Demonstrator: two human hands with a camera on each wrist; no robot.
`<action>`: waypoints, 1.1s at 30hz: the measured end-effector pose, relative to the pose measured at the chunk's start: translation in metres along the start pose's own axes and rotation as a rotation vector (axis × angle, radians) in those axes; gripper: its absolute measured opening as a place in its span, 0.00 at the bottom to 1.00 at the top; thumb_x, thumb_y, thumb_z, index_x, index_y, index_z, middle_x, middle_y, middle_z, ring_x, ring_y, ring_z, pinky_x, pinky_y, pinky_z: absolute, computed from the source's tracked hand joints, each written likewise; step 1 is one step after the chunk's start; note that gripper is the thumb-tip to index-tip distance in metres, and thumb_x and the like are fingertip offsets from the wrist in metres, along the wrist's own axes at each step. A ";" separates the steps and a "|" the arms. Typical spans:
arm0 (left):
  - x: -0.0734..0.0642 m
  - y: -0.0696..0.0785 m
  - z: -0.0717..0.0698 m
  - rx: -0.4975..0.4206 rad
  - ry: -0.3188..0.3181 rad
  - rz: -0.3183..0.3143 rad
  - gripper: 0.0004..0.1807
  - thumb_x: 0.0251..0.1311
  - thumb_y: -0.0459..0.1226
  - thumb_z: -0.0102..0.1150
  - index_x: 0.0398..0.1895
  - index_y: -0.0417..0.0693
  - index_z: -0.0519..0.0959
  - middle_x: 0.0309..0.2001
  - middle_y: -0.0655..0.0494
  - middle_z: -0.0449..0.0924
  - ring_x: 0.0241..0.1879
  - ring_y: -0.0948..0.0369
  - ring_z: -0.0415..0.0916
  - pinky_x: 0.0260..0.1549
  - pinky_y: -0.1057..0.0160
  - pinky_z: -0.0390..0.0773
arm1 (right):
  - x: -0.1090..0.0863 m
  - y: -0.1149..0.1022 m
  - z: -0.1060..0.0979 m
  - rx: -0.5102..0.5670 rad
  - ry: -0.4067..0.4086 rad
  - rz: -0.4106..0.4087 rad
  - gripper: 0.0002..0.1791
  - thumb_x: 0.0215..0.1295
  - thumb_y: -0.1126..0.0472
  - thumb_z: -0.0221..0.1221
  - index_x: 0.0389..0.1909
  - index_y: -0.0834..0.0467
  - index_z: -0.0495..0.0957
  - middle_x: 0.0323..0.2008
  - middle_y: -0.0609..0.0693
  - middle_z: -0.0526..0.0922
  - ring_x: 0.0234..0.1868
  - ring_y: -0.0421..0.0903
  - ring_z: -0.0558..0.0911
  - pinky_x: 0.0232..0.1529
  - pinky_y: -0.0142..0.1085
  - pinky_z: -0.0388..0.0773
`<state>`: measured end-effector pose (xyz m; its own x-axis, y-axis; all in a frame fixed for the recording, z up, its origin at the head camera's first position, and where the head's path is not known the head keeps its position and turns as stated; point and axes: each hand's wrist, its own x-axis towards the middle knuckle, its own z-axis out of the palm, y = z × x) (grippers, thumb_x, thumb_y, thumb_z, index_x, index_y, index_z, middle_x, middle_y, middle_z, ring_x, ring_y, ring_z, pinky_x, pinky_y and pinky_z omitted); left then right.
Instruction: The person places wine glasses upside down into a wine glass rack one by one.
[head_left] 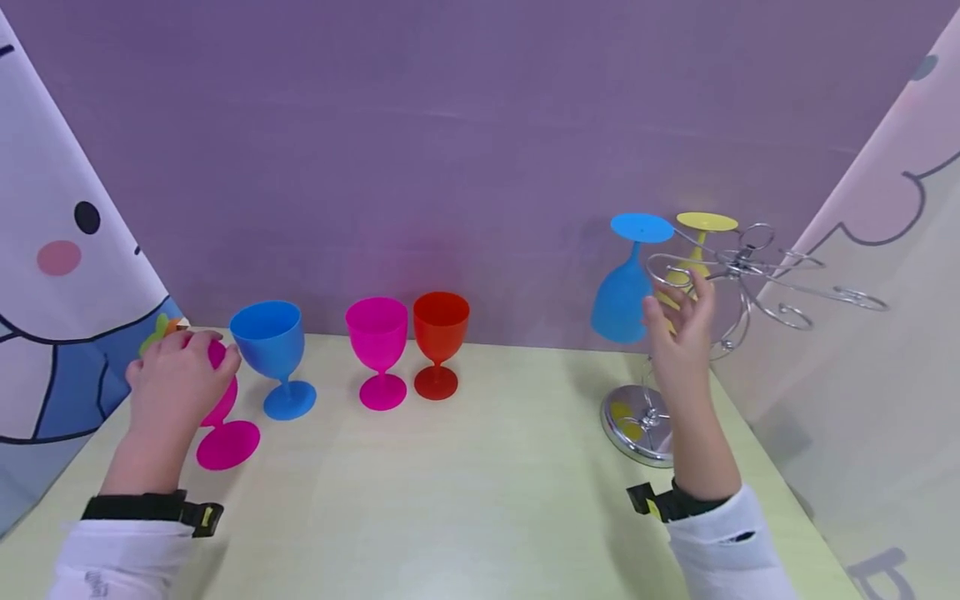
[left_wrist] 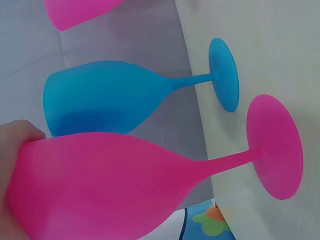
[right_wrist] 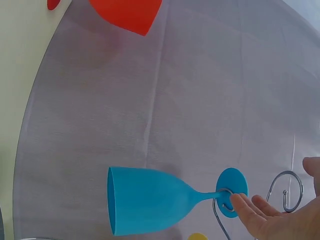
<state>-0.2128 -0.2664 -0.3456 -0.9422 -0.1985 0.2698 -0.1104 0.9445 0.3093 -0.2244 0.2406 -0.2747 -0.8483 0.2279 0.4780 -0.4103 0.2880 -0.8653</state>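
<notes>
At the left of the table, my left hand (head_left: 176, 379) grips a pink goblet (left_wrist: 110, 185) by the rim of its bowl, from above. The goblet stands upright, its round foot at the tabletop. My right hand (head_left: 686, 333) is raised beside a chrome wire goblet rack (head_left: 742, 265), fingers loosely extended and holding nothing. From the rack's curled arms a blue goblet (head_left: 624, 296) and a yellow goblet (head_left: 707, 222) hang upside down. In the right wrist view my fingertips (right_wrist: 240, 205) are right at the hanging blue goblet's foot. The hand partly hides the yellow goblet.
Another blue goblet (head_left: 268, 337) stands just right of my left hand. Farther right, a second pink goblet (head_left: 377, 333) and a red goblet (head_left: 441, 329) stand upright near the purple backdrop (head_left: 480, 167). The rack's round chrome base (head_left: 633, 425) sits on the table (head_left: 465, 500).
</notes>
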 end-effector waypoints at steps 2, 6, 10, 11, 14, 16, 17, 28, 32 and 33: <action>0.002 0.000 -0.001 0.002 -0.001 0.004 0.30 0.59 0.45 0.51 0.58 0.34 0.60 0.56 0.25 0.55 0.54 0.29 0.52 0.47 0.26 0.57 | -0.003 0.000 -0.002 -0.003 -0.024 0.002 0.37 0.66 0.52 0.51 0.69 0.45 0.40 0.62 0.57 0.63 0.59 0.51 0.65 0.59 0.47 0.64; 0.002 -0.002 -0.001 0.005 -0.004 0.014 0.33 0.59 0.48 0.51 0.59 0.35 0.60 0.56 0.25 0.55 0.54 0.29 0.52 0.47 0.26 0.57 | -0.010 0.001 -0.004 -0.027 -0.081 -0.012 0.39 0.66 0.52 0.50 0.70 0.46 0.36 0.65 0.58 0.60 0.61 0.53 0.63 0.62 0.51 0.60; 0.001 -0.003 -0.001 0.007 -0.012 0.025 0.33 0.57 0.48 0.53 0.59 0.35 0.61 0.56 0.25 0.56 0.53 0.29 0.53 0.46 0.25 0.58 | -0.019 0.005 -0.005 -0.064 -0.123 -0.035 0.39 0.67 0.52 0.50 0.70 0.48 0.36 0.65 0.59 0.59 0.62 0.54 0.63 0.62 0.53 0.59; 0.000 -0.003 -0.001 0.010 -0.016 0.023 0.33 0.56 0.47 0.54 0.59 0.35 0.61 0.55 0.25 0.56 0.53 0.29 0.53 0.46 0.26 0.58 | -0.021 0.005 -0.005 -0.070 -0.133 -0.037 0.39 0.67 0.53 0.50 0.70 0.48 0.36 0.65 0.59 0.59 0.62 0.54 0.62 0.62 0.53 0.59; -0.001 -0.004 -0.001 0.014 -0.023 0.008 0.31 0.55 0.44 0.55 0.58 0.34 0.61 0.55 0.25 0.56 0.53 0.29 0.53 0.46 0.26 0.59 | -0.028 0.008 -0.004 -0.084 -0.166 -0.040 0.38 0.67 0.53 0.50 0.70 0.49 0.37 0.65 0.58 0.58 0.63 0.53 0.62 0.62 0.54 0.59; -0.002 -0.005 -0.002 0.013 -0.023 -0.001 0.31 0.55 0.44 0.55 0.58 0.34 0.61 0.55 0.25 0.56 0.53 0.29 0.53 0.45 0.26 0.59 | -0.033 0.010 -0.003 -0.099 -0.189 -0.039 0.38 0.67 0.53 0.50 0.70 0.49 0.38 0.66 0.57 0.58 0.63 0.53 0.61 0.62 0.54 0.59; -0.002 -0.006 -0.002 0.012 -0.021 -0.003 0.31 0.55 0.44 0.55 0.58 0.35 0.62 0.55 0.25 0.56 0.53 0.29 0.53 0.45 0.26 0.59 | -0.035 0.012 -0.003 -0.096 -0.200 -0.039 0.38 0.67 0.54 0.50 0.69 0.50 0.38 0.66 0.57 0.57 0.63 0.53 0.61 0.62 0.54 0.59; -0.012 -0.006 -0.003 -0.016 0.008 0.008 0.30 0.56 0.44 0.54 0.58 0.36 0.63 0.56 0.26 0.57 0.55 0.29 0.51 0.46 0.26 0.56 | -0.062 0.030 0.009 -0.122 -0.322 -0.064 0.37 0.67 0.59 0.49 0.70 0.51 0.38 0.67 0.59 0.53 0.64 0.57 0.57 0.60 0.59 0.58; -0.019 -0.004 -0.005 -0.024 0.038 0.010 0.30 0.54 0.43 0.56 0.58 0.36 0.63 0.57 0.27 0.57 0.55 0.29 0.51 0.46 0.26 0.57 | -0.072 0.039 0.012 -0.147 -0.357 -0.027 0.37 0.68 0.57 0.49 0.70 0.46 0.38 0.68 0.58 0.52 0.65 0.57 0.55 0.60 0.59 0.59; -0.021 -0.003 -0.005 -0.025 0.044 0.009 0.30 0.54 0.42 0.56 0.58 0.36 0.63 0.57 0.27 0.57 0.56 0.29 0.51 0.46 0.26 0.56 | -0.074 0.041 0.013 -0.157 -0.362 -0.014 0.37 0.68 0.56 0.49 0.70 0.44 0.38 0.68 0.57 0.52 0.65 0.57 0.55 0.60 0.59 0.59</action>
<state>-0.1907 -0.2661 -0.3473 -0.9283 -0.2015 0.3124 -0.0932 0.9397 0.3291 -0.1823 0.2234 -0.3474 -0.9178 -0.1119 0.3810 -0.3901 0.4337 -0.8122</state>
